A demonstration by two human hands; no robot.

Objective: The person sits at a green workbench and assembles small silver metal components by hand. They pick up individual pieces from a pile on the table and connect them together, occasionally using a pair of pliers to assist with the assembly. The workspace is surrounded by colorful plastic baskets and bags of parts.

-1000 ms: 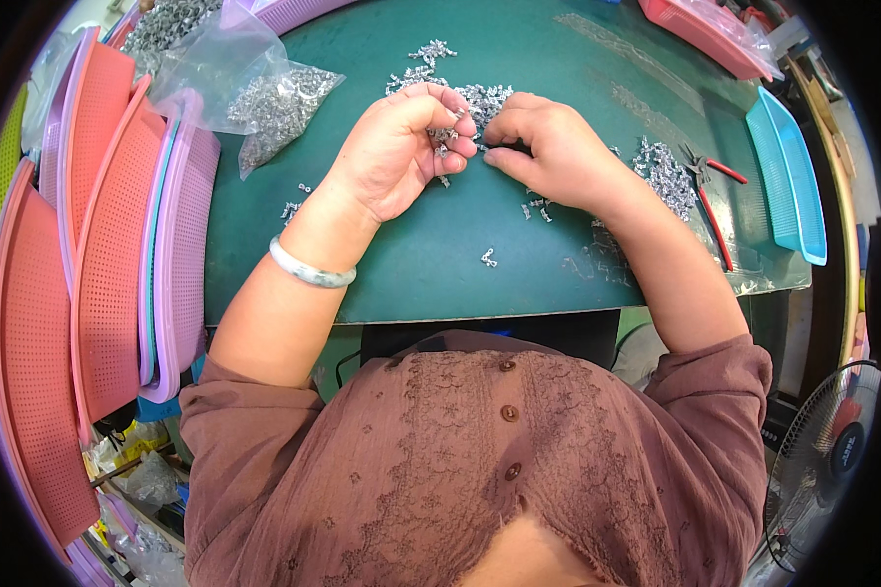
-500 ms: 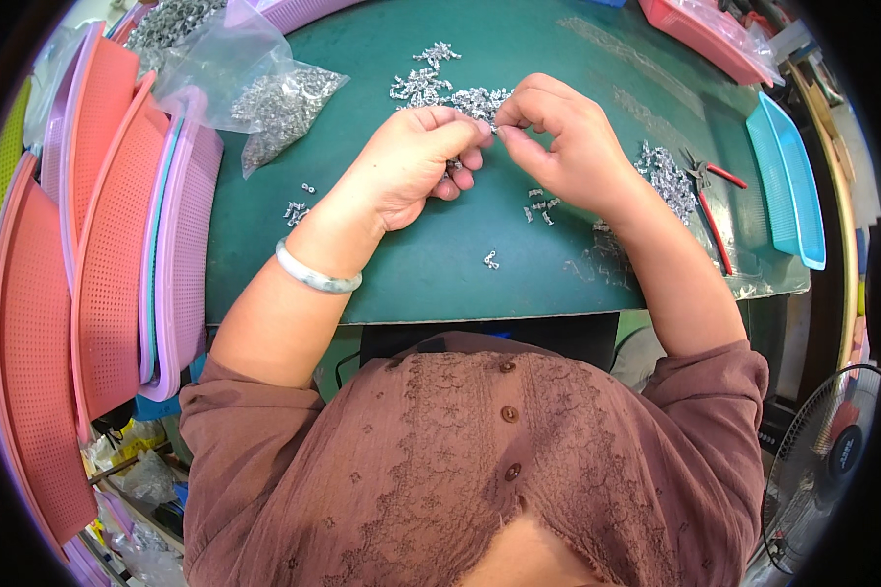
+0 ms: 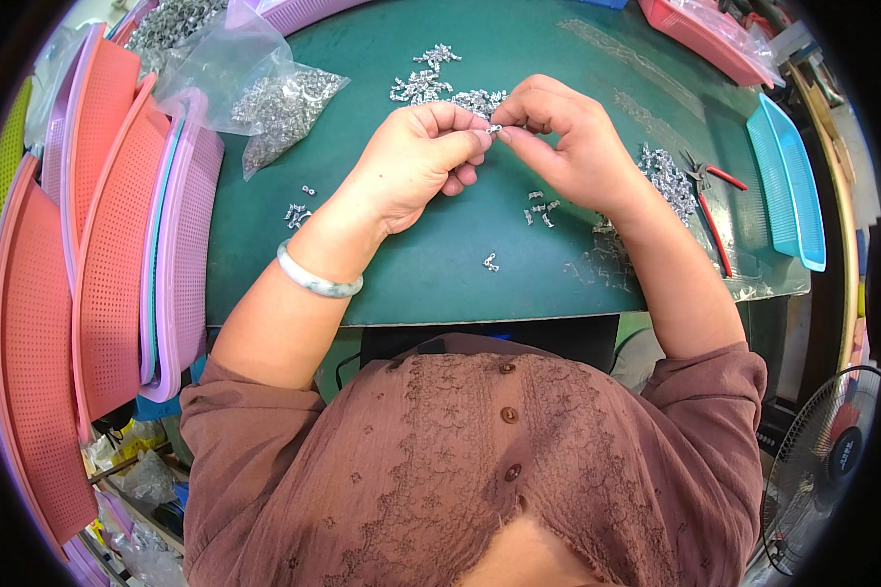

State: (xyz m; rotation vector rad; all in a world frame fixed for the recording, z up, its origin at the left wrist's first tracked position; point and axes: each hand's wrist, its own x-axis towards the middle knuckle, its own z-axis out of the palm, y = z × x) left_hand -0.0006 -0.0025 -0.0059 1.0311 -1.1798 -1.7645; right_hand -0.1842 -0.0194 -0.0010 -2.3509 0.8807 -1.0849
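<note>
Over the green table my two hands meet fingertip to fingertip. A small silvery metal piece (image 3: pixel 494 130) is pinched between them. My left hand (image 3: pixel 426 161) grips its left side with thumb and forefinger, the other fingers curled under. My right hand (image 3: pixel 563 137) pinches the opposite side with thumb and forefinger. Just beyond the fingers lies a pile of similar metal pieces (image 3: pixel 421 88). Another pile of them (image 3: pixel 666 181) sits by my right forearm. A few loose pieces (image 3: pixel 540 207) lie nearer me, below my right hand.
Red-handled pliers (image 3: pixel 717 220) lie at the right, near a blue plastic basket (image 3: pixel 788 181). A clear bag of metal pieces (image 3: pixel 289 108) rests at the back left. Stacked coloured baskets (image 3: pixel 117 254) line the left edge. A pink tray (image 3: pixel 700 44) stands at the far right.
My hands have shifted only slightly, and the small metal piece now shows more clearly between the fingertips. The fingers of my left hand have curled in a little.
</note>
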